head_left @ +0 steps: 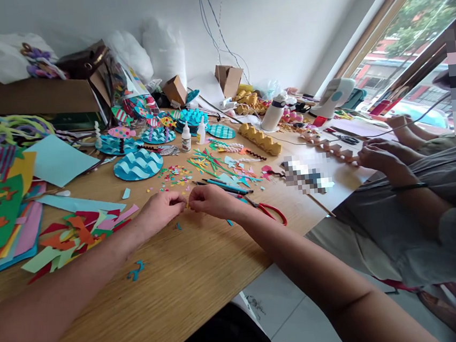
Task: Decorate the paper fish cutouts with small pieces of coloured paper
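My left hand (164,208) and my right hand (211,200) meet over the wooden table, thumbs and fingers pinched. Between their fingertips shows a tiny yellow piece (187,205), too small to tell its kind. Just beyond the hands lie small colourful paper bits (174,177) and thin paper strips (207,163). Pens (223,186) rest by my right knuckles, and red-handled scissors (271,213) lie right of my right wrist. To the left of my left hand spreads a heap of coloured paper scraps (82,230). Blue scraps (136,270) lie nearer me.
Beyond stand a wavy blue paper disc (139,165), fish decorations (121,133), and two glue bottles (185,137). A yellow egg-carton strip (260,139) and a white bottle (274,114) are further right. Another person's hands (381,153) hold an egg-carton strip (330,147) at the right.
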